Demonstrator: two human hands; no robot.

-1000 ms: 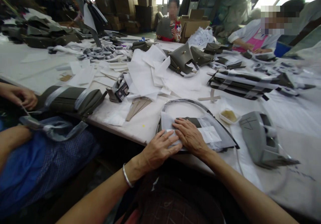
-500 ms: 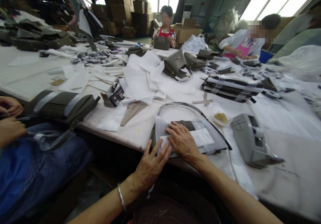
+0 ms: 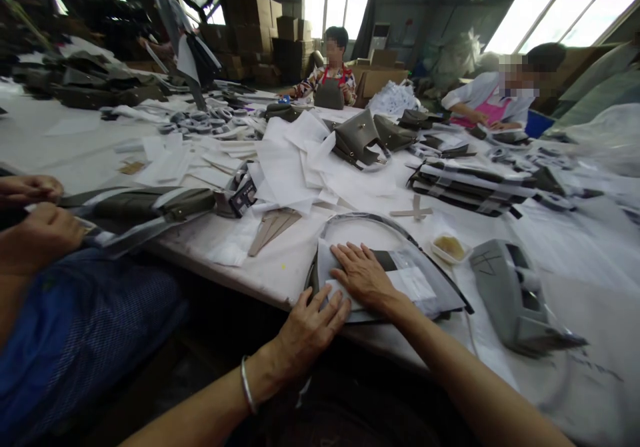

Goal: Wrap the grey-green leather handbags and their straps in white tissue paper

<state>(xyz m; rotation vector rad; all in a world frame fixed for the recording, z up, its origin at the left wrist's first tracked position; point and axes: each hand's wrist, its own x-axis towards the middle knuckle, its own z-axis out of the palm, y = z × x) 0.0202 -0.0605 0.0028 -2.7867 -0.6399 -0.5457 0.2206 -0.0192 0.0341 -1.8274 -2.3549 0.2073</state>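
A dark handbag (image 3: 312, 275) lies flat at the table's near edge, its wrapped strap (image 3: 380, 219) arching away from me. Over it is a thin translucent sheet (image 3: 327, 260), with a white packet (image 3: 413, 283) showing on the right. My right hand (image 3: 365, 277) rests flat on the sheet, fingers stretched out. My left hand (image 3: 313, 323), with a bangle on the wrist, lies at the bag's near left corner, fingers spread and touching the sheet's edge. The bag's surface beneath the hands is mostly hidden.
A grey tape dispenser (image 3: 505, 293) and a small dish of yellowish stuff (image 3: 450, 248) stand to the right. Beige strips (image 3: 273, 230) and white sheets (image 3: 285, 160) lie beyond. At left, a co-worker's hands (image 3: 50, 227) hold another dark bag (image 3: 150, 201).
My right hand has smoothed slightly leftward across the sheet, covering more of the dark patch. The co-worker at left has turned their bag. The person opposite has stretched an arm sideways.
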